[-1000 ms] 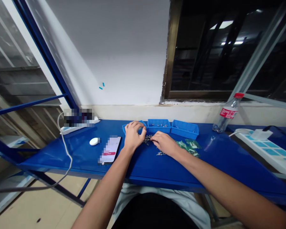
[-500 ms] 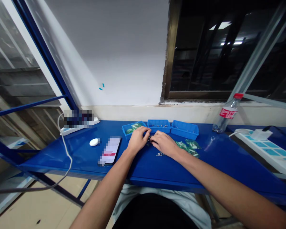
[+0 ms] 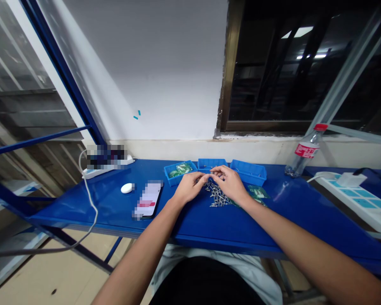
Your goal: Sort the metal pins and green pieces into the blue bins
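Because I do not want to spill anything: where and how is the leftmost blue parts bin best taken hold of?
I'd take the leftmost blue parts bin by its left end wall, left hand coming from the left, thumb over the rim. That end faces away from the middle blue bin, and the open top shows green packets inside.

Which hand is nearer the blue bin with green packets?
Left. The left hand is just in front of the bin's right end; the right hand is farther right, beyond the left.
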A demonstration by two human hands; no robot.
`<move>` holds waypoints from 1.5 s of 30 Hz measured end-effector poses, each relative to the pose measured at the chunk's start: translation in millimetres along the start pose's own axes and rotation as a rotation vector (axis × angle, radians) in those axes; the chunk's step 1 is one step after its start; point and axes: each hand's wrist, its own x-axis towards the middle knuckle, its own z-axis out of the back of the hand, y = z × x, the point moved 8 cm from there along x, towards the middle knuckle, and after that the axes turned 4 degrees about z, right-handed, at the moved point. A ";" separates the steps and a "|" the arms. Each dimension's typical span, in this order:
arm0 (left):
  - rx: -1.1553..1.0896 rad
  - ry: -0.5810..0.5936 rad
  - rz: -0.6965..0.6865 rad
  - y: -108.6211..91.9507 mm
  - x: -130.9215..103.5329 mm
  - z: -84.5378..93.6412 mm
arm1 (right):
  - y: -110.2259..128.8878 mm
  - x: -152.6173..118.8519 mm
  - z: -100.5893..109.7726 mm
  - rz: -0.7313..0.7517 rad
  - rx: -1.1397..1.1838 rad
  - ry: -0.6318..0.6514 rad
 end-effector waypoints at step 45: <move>-0.145 -0.022 0.131 21.8 2.2 -6.2 | -9.8 -4.7 -11.1 -0.171 0.194 0.050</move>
